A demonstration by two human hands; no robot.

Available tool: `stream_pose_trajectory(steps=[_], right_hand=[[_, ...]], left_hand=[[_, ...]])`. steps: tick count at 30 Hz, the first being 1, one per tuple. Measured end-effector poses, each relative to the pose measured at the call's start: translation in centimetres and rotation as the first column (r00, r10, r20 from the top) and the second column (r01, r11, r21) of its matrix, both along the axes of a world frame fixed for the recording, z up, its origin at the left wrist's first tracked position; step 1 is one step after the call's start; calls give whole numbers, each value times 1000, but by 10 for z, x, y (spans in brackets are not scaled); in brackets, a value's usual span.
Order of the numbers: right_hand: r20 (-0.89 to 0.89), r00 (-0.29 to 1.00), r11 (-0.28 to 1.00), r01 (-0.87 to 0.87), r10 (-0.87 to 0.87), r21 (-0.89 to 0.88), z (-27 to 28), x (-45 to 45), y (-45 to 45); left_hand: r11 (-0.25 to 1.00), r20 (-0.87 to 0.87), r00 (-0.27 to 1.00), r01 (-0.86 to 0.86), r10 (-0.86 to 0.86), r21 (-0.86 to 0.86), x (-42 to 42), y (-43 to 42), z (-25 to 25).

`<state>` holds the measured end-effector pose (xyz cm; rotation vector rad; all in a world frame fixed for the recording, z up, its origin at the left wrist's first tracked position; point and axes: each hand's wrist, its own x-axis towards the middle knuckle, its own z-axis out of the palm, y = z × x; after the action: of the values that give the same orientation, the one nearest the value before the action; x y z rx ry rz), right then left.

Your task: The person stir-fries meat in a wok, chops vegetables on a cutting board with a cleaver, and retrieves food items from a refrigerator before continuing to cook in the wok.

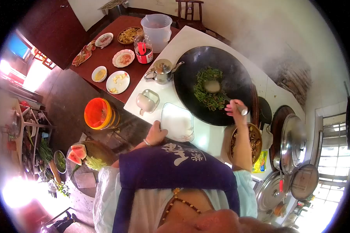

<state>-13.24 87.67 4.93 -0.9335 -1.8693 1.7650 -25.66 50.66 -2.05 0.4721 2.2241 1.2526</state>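
My right hand (237,108) is closed around the handle of a ladle (212,86). The ladle's bowl rests among chopped green vegetables (204,97) in a large black wok (190,62), and steam rises from it. My left hand (156,133) grips the left edge of a white square plate (177,120) at the front of the white counter. Left of the plate sits a pale lidded container (147,101). A metal pot with a spout (163,71) stands by the wok's left rim.
A red table (90,73) holds small dishes, a plate of garlic (118,82), a bottle with a red label (144,52) and a plastic bucket (156,29). An orange bucket (99,112) stands on the floor. Beside my right arm is a bowl of food (254,141); large lids (293,143) lean farther right.
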Motion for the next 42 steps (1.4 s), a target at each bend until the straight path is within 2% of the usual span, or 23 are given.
stream_pose_trajectory(steps=[3,5,6,9,10,12,13,16,19,22,24,27,29,30,31,32,36,39,40,42], right_hand=[[245,964,995,-102,101,-11,87,15,0],[365,921,986,-165,139,40,124,26,-6],[369,917,981,-187,154,56,135,27,-11],[344,938,979,-102,36,175,89,10,2],[209,978,992,-44,17,122,61,2,7],[57,998,990,5,-13,140,5,-13,15],[-19,1000,989,17,-14,149,-9,-18,14],[48,999,1000,18,-19,22,-4,-15,3],[227,966,991,-132,123,23,59,0,3],[338,935,978,-159,106,134,131,12,-4],[397,915,962,-174,78,212,157,16,-5],[370,929,973,-101,19,205,133,4,0],[285,958,980,-46,-11,193,88,-14,9],[229,973,983,-39,-3,177,62,-23,14],[174,985,988,-30,3,153,40,-31,17],[124,992,989,5,-23,145,23,-33,26],[28,986,979,159,-164,129,23,-46,33],[29,980,978,197,-196,-60,-7,-48,31],[106,983,983,160,-150,-90,-18,-44,26],[105,994,999,32,-31,-11,-10,-25,9]], left_hand=[[1000,-22,1000,-20,20,12,3,-2,1],[999,-25,1000,-8,8,-32,0,-6,2],[999,-25,999,-26,25,-31,1,-7,5],[998,-26,998,-62,62,-7,3,-8,12],[998,23,998,-58,58,-7,3,-8,16],[999,124,991,-52,53,-8,4,-8,23],[998,97,994,-57,57,3,5,-9,17],[998,56,997,-58,59,-10,7,-10,3],[993,-9,993,-121,121,16,10,-9,4],[992,-7,993,-121,122,24,10,-11,7],[996,-13,996,-90,90,2,9,-13,0],[997,-23,997,-78,79,15,9,-13,0],[990,24,993,-119,118,72,12,-13,0],[993,-16,993,-116,116,7,12,-11,-6],[991,45,995,-84,90,-105,10,-11,-1],[994,-12,996,-94,93,-52,11,-12,-8],[991,33,991,-130,130,-2,13,-11,-6],[992,61,990,-125,126,-11,9,-9,-3],[992,65,990,-123,123,-5,9,-8,-2],[993,66,991,-120,120,-6,8,-7,-3]])
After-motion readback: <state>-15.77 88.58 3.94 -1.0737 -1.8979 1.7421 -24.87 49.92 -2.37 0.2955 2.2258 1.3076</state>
